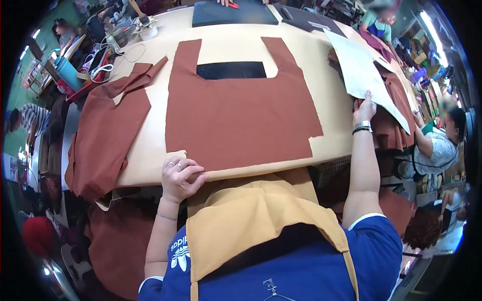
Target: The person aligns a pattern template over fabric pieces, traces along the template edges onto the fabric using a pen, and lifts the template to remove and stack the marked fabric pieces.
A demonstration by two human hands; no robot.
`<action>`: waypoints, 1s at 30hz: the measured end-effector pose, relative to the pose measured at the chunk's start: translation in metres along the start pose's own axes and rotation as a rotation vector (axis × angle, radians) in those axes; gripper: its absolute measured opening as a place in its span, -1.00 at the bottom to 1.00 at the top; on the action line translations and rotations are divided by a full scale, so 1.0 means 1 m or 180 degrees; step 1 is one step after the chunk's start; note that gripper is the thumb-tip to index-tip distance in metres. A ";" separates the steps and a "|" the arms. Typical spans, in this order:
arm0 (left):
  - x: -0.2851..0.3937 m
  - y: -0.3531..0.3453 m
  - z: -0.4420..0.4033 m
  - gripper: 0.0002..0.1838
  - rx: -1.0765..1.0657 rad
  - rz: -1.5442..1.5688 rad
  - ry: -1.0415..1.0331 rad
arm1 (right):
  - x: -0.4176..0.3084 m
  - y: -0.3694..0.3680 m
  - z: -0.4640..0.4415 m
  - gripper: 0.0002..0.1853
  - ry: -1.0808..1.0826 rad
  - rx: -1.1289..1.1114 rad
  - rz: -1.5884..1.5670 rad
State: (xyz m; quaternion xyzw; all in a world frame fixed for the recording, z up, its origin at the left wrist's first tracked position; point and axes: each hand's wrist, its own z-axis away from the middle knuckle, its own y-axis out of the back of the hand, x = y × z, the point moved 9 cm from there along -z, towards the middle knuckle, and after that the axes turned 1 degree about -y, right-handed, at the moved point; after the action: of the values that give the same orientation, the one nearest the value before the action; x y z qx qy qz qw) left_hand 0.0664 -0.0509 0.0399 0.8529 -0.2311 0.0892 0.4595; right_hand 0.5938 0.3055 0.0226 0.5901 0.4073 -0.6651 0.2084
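A reddish-brown fabric panel (241, 115), cut with two straps and notched lower corners, lies flat on the pale table (337, 125). My left hand (182, 176) rests at the table's front edge by the panel's lower left corner. Its fingers are slightly bent, thumb and forefinger apart, with the fingertips touching the fabric's edge. Out to the right, my right hand (365, 107) grips the lower edge of a large white pattern sheet (362, 65). The sheet is tilted above the table and partly covers a pile of brown fabric (394, 118).
More brown fabric (108, 130) hangs over the table's left edge. A black board (233, 14) lies at the far side, near another person's hands. A white pot with brushes (147, 33) and a red tray (83, 91) stand at the left. A seated person (439, 145) is at the right.
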 end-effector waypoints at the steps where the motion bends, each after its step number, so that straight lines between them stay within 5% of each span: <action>1: -0.002 0.002 0.000 -0.81 0.0030 0.0053 0.0038 | -0.025 -0.018 0.002 -0.53 0.0285 -0.0137 -0.0151; 4: -0.011 0.007 -0.001 -0.77 0.0183 0.0301 0.0187 | -0.107 -0.069 0.004 -0.59 0.1325 -0.0527 -0.0144; 8: -0.032 0.008 -0.002 -0.79 0.0472 0.1228 0.0919 | -0.185 -0.146 0.067 -0.60 0.1744 -0.1602 0.0080; 12: -0.044 0.007 -0.027 -0.75 0.0780 0.2117 0.0985 | -0.215 -0.184 0.145 -0.54 0.1115 -0.2606 -0.0742; 15: -0.055 -0.013 -0.053 -0.67 0.0864 0.3194 0.1628 | -0.215 -0.186 0.198 -0.54 0.0541 -0.2815 -0.0748; 18: -0.051 -0.062 -0.061 -0.49 0.0850 0.5733 0.2822 | -0.203 -0.177 0.227 -0.54 0.0028 -0.3239 -0.0922; 24: -0.029 -0.076 -0.069 -0.37 0.0044 0.6572 0.2591 | -0.157 -0.131 0.241 -0.54 -0.0357 -0.3501 -0.0744; 30: -0.110 -0.015 -0.032 -0.33 0.0857 0.3560 0.2393 | -0.081 -0.067 0.193 -0.54 -0.0169 -0.3007 0.0521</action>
State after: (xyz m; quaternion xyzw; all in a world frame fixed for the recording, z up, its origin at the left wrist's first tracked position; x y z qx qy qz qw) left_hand -0.0206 0.0168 0.0068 0.5662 -0.4484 0.6309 0.2834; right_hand 0.4422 0.1760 0.1139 0.4438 0.6117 -0.4035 0.5157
